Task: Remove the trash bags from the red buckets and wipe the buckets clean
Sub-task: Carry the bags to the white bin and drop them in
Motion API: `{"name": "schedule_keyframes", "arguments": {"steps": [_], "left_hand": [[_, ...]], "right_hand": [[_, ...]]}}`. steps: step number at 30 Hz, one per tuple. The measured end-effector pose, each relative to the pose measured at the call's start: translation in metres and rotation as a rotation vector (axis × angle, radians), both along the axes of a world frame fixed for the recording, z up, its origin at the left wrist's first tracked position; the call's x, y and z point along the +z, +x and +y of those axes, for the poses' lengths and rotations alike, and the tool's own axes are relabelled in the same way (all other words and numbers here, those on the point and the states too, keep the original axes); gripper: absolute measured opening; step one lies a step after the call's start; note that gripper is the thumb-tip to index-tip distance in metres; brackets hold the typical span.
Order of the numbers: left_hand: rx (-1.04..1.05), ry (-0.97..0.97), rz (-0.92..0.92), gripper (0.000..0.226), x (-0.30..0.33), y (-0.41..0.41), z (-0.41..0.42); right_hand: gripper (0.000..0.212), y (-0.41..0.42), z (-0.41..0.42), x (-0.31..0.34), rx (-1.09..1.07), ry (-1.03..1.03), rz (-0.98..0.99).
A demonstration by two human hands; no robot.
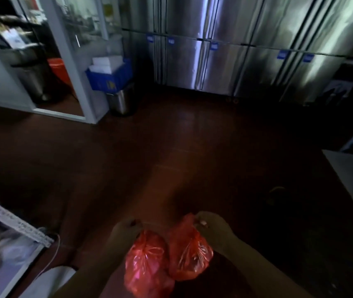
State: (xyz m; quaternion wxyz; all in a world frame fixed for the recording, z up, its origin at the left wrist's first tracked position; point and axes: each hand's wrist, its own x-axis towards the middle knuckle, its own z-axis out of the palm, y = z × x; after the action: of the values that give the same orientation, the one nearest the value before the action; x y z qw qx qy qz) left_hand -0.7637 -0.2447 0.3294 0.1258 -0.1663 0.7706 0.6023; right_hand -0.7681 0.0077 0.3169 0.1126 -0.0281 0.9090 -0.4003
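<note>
Nearest the camera, at the bottom middle of the view, two bare hands each carry a red trash bag above the dark reddish-brown floor (171,136). The left hand (126,230) is closed around the gathered top of the left red bag (147,261), which hangs full and crinkled below the fist and runs down past the bottom edge of the frame. The right hand (209,223) pinches the knotted neck of the right red bag (189,252), with the fingertips pressed together on the plastic; this bag hangs just beside the other, and the two seem to touch along their inner sides. Both forearms reach in from the bottom edge.

At the near left stands a grey perforated metal shelf rail (14,220), with a pale plastic-wrapped bundle blurred beneath it and a thin white cord (53,254) curving down to the floor. At the right edge, a corner of a grey steel table (351,173) enters the view.

Farther away, in the middle left, a small steel pedal bin (120,102) stands on the floor with a blue crate (109,77) of white items resting on top of it. Left of that, behind a glass partition with a pale frame (72,67), a red bucket (59,68) stands beside a taller dark bin (34,78); the blur hides whether the bucket is lined. Along the far wall runs a row of stainless steel cabinets (235,61) with small blue labels on the doors.
</note>
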Motion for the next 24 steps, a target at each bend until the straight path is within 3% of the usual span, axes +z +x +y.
{"name": "schedule_keyframes", "arguments": {"steps": [2,7,14,20,24], "left_hand": [[0.039,0.037,-0.007,0.009,0.000,-0.044,0.000],[0.128,0.141,0.032,0.026,0.005,-0.150,-0.004],[0.041,0.247,0.169,0.018,0.013,-0.328,-0.027],[0.068,0.274,0.172,0.016,0.031,-0.464,-0.084],[0.160,0.278,0.166,0.010,0.043,-0.546,-0.123]], "right_hand": [[0.019,-0.056,-0.006,0.005,0.104,0.094,0.070],[0.025,-0.196,-0.042,0.027,0.403,0.336,0.309],[0.023,-0.373,-0.120,0.046,0.493,0.269,0.687],[0.020,-0.520,-0.185,0.075,0.561,0.146,0.597],[0.017,-0.616,-0.227,0.088,0.475,0.078,0.569]]}}
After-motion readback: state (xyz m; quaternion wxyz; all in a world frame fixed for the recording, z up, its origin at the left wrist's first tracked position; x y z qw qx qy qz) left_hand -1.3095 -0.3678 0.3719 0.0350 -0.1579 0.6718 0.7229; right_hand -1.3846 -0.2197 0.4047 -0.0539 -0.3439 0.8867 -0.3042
